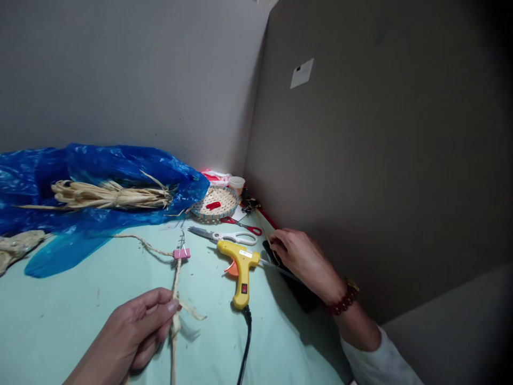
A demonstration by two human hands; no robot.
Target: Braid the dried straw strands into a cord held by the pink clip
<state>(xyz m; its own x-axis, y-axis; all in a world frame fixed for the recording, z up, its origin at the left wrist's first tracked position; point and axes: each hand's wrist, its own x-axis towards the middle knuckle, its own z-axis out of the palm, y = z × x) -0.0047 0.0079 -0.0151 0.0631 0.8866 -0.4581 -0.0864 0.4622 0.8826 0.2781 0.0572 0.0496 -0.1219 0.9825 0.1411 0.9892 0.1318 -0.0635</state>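
My left hand (pixel 138 329) pinches a pale braided fibre cord (pixel 175 283) between thumb and fingers. A short loose strand sticks out to the right of the fingertips. Higher up, a pink binder clip (pixel 181 253) grips the cord, which bends away to the left beyond it. My right hand (pixel 302 259) is at the right, its fingers curled at a thin pale strand (pixel 264 227) above a dark flat object (pixel 294 286). Between the hands lies a yellow glue gun (pixel 242 270) with an orange trigger and a clear glue stick in its back.
White-handled scissors (pixel 234 237) and red-handled scissors (pixel 250 229) lie beyond the glue gun. Behind them are a round woven basket (pixel 214 215) and a cup (pixel 236 184). A fibre bundle (pixel 116 195) rests on blue plastic (pixel 72 246). Grey walls (pixel 360 133) stand behind and right.
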